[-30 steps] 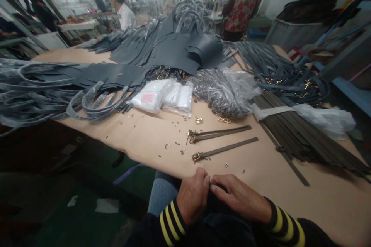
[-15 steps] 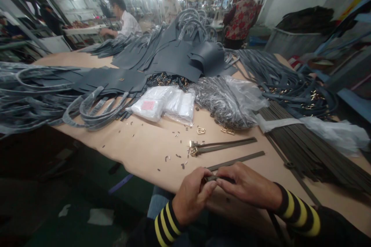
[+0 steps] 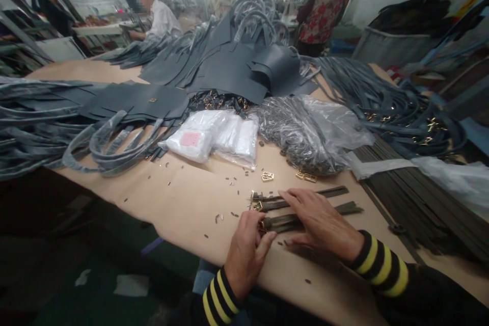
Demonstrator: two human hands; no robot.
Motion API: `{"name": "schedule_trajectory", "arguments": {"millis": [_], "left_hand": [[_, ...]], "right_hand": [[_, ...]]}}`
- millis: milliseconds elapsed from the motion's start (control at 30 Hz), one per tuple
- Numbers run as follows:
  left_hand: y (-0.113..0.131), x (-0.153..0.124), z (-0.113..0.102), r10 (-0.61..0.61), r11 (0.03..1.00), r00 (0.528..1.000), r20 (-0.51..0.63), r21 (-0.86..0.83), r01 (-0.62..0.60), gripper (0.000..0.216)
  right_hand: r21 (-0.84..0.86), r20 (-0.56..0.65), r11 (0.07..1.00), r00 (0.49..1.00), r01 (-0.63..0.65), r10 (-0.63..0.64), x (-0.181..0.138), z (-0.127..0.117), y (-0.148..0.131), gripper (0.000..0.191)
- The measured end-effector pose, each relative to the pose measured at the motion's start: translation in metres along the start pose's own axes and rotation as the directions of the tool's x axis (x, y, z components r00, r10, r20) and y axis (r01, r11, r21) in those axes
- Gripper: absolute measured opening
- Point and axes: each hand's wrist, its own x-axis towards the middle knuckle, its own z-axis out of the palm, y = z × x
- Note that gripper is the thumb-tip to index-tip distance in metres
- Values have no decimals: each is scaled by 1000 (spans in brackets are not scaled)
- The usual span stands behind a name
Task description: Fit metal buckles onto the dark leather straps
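My left hand (image 3: 247, 249) pinches the gold-buckled end of a dark olive strap (image 3: 280, 223) close to the table's front edge. Over the same strap reaches my right hand (image 3: 324, 221), its fingers spread and the thumb apart. Just beyond lie two more buckled straps (image 3: 273, 206), partly covered by the right fingers. Loose gold buckles (image 3: 267, 177) rest farther back, with another few buckles (image 3: 305, 177) to their right. Small dark pieces (image 3: 235, 214) are scattered left of the straps.
White plastic packets (image 3: 202, 135) and a clear bag of dark small parts (image 3: 305, 135) stand behind. Olive strips (image 3: 412, 204) lie to the right, below blue-grey straps (image 3: 385, 94). Blue-grey panels (image 3: 229, 71) and wrapped handles (image 3: 103, 147) cover the far and left sides. Several people are beyond.
Both hands have moved from a joint grip near the front edge up to the row of straps. The strap now lies beside the others, and the right hand has spread its fingers.
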Motion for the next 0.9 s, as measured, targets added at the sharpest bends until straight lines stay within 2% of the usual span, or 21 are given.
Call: {"name": "schedule_trajectory", "arguments": {"millis": [67,100,267,333,467,600,700,800,833,900], "left_hand": [[-5,-2,1,21,1000,1000,-23,1,-21,33],[-8,-3,2,31,1000,999,-27,1,-31,36],[-19,-10,7,96,994,993,-72,57,-92,36],[-21,-10,8,127,989,987,-101,86,-119,32],[-21,-9,10,169,979,976,-138,139,-150,28],[-21,-9,7,180,980,965,-193,118,-159,30],[-21,-10,4,146,989,957,-253,42,-140,31],[-23,-8,2,133,991,953,-271,6,-136,30],[-24,-7,2,137,990,956,-258,18,-137,30],[-25,-4,2,138,990,959,-248,45,-131,31]], "right_hand": [[-32,-30,999,1000,6,-7,0,6,7,82],[-35,-20,999,1000,1,-2,-1,7,10,79],[-12,132,998,989,-68,69,0,-3,11,27],[-4,190,998,980,-60,60,1,-7,7,16],[-14,201,998,978,-56,57,5,-6,-7,14],[-36,177,989,973,-142,146,-4,-9,-24,18],[-13,194,971,952,-239,237,-42,-26,-24,21],[90,214,924,913,-373,347,-114,-51,-15,18],[232,222,869,893,-438,391,-145,-57,-13,19],[463,280,652,797,-601,535,-207,-57,-13,22]]}}
